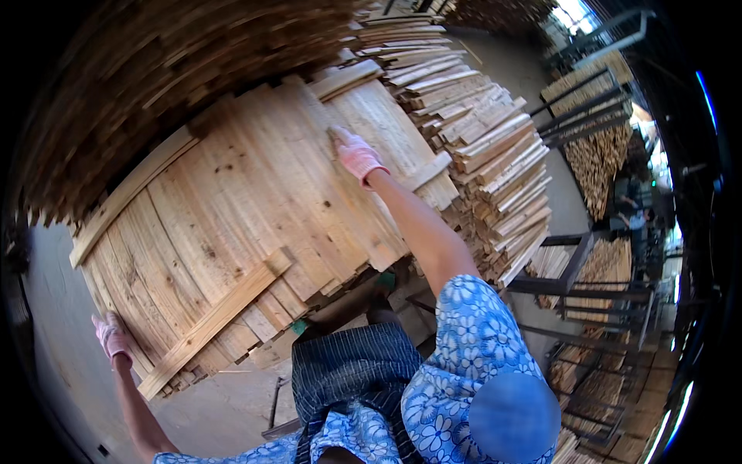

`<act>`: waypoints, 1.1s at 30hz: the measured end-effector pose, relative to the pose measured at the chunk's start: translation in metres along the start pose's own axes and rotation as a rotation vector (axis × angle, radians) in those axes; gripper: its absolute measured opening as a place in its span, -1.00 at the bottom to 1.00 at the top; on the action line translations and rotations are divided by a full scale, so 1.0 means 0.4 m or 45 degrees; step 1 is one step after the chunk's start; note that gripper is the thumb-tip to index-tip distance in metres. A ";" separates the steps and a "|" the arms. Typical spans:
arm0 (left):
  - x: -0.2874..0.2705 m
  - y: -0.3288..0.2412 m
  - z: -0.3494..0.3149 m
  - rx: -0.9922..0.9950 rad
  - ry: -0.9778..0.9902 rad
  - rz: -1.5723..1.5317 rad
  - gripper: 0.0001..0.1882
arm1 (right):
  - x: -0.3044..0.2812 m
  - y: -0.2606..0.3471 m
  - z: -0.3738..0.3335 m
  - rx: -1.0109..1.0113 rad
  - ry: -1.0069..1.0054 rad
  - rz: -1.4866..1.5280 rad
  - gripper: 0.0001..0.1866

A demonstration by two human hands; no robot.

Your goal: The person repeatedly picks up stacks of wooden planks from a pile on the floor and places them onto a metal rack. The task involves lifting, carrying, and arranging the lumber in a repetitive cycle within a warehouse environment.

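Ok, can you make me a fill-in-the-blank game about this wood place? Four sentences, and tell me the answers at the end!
1. The left hand wears a glove coloured ____.
2. The wide boards in the middle are made of ____.
3. The hand nearer the pale stacked sticks is the person's ____ one.
4. Behind its white flowers, the sleeve is coloured ____.

Missing words: pink; wood; right; blue.
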State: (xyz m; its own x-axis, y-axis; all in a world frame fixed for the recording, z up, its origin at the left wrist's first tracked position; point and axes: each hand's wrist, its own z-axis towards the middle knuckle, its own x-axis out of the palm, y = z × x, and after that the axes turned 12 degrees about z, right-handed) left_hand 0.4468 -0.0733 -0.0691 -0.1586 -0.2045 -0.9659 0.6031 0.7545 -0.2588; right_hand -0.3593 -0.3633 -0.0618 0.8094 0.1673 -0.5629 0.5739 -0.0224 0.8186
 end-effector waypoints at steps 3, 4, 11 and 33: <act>0.084 -0.453 -0.176 0.606 0.006 -0.254 -0.37 | -0.084 -0.106 0.000 -0.078 0.029 -0.098 -0.48; 0.074 -0.592 -0.294 0.736 0.110 -0.381 -0.40 | -0.105 -0.063 -0.017 0.015 0.116 -0.193 -0.49; -0.046 -1.371 -1.303 1.157 1.286 -0.623 -0.59 | -0.501 -0.181 -0.324 -0.171 -0.451 -0.274 -0.58; 0.767 -2.438 -1.712 1.281 1.161 0.244 0.27 | -0.616 -0.782 -0.321 0.708 -1.015 2.521 -0.03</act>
State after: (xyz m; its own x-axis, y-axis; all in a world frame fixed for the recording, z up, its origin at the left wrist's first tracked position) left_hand -0.7254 -0.4449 -0.1157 -0.2269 0.6249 -0.7470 0.9134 -0.1295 -0.3858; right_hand -0.7541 -0.2711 -0.1645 0.0144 -0.7375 0.6752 -0.9626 0.1726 0.2089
